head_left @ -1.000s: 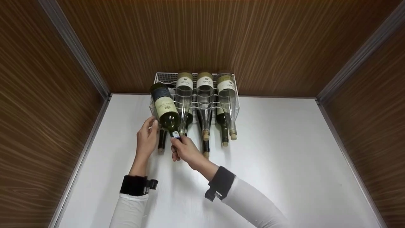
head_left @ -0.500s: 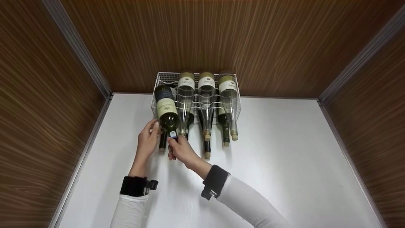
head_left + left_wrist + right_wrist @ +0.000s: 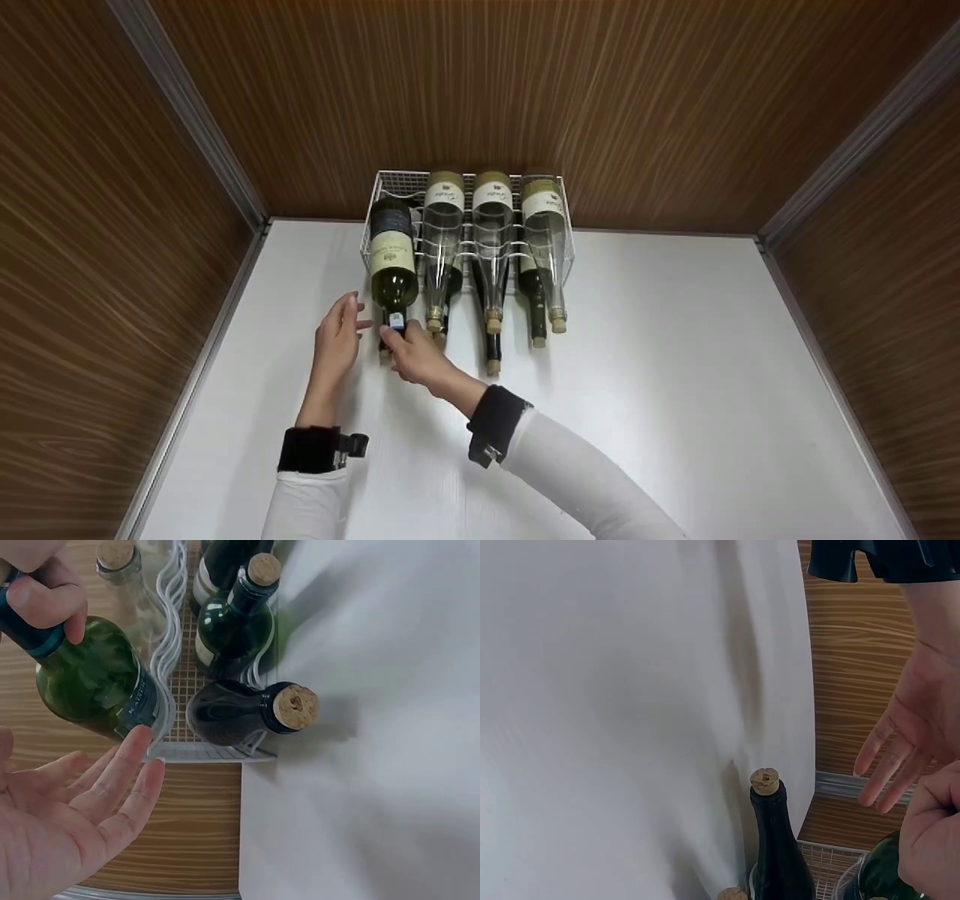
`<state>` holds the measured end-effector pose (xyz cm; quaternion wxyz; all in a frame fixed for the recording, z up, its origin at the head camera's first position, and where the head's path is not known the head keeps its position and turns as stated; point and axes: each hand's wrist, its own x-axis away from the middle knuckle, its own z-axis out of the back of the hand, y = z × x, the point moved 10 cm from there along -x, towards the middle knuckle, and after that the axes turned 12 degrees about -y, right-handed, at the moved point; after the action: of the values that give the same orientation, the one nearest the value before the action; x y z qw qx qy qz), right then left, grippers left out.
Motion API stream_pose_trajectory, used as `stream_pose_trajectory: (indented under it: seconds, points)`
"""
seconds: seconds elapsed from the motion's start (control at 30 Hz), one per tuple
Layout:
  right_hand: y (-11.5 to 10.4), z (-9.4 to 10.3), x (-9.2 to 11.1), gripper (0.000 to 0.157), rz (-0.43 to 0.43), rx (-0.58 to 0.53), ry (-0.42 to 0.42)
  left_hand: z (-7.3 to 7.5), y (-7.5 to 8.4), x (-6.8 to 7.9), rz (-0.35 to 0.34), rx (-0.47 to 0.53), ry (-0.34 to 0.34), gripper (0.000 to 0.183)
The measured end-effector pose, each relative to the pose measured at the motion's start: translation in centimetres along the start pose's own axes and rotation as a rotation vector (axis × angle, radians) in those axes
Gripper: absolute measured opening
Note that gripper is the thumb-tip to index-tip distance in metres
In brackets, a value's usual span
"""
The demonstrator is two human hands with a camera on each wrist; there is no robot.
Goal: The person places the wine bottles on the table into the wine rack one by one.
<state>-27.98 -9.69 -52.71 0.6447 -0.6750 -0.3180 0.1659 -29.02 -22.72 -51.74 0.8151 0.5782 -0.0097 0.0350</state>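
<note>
A green wine bottle (image 3: 394,251) with a cream and dark label lies in the top row of a white wire rack (image 3: 566,247), at its left end, neck toward me. My right hand (image 3: 424,360) grips its neck, and in the left wrist view those curled fingers (image 3: 56,600) wrap the dark neck foil. My left hand (image 3: 337,337) is just left of the bottle, fingers spread and apart from it. In the left wrist view, the left palm (image 3: 67,817) faces up beside the bottle's body. The right hand hides the bottle's mouth.
Clear corked bottles (image 3: 493,262) fill the rest of the top row. Below them, dark corked bottles (image 3: 536,304) jut forward, one (image 3: 232,712) under the held bottle. The rack stands on a white table (image 3: 675,375) against a brown wood-grain panel (image 3: 480,90), with similar side panels.
The held bottle has swung from a slant to nearly straight at the rack's left end, its neck moving left with my right hand. My left hand has drawn back from the bottle's side.
</note>
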Motion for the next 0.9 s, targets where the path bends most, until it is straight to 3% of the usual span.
stream_pose_trajectory:
  seconds: [0.17, 0.4, 0.6, 0.9]
  points:
    - [0.2, -0.8, -0.3, 0.027, -0.031, -0.012, -0.060, 0.4, -0.9, 0.1, 0.029, 0.014, 0.001, 0.063]
    - [1.2, -1.8, -0.6, 0.034, -0.068, -0.043, -0.148, 0.8, -1.8, 0.1, 0.052, 0.027, 0.012, 0.064]
    - [2.4, -2.6, -0.8, 0.028, -0.090, -0.095, -0.234, 0.9, -2.1, 0.4, 0.056, 0.032, 0.012, 0.066]
    - [3.5, -2.7, -1.6, 0.030, -0.154, -0.223, -0.237, 1.2, -2.8, 0.4, 0.073, 0.025, 0.023, 0.066]
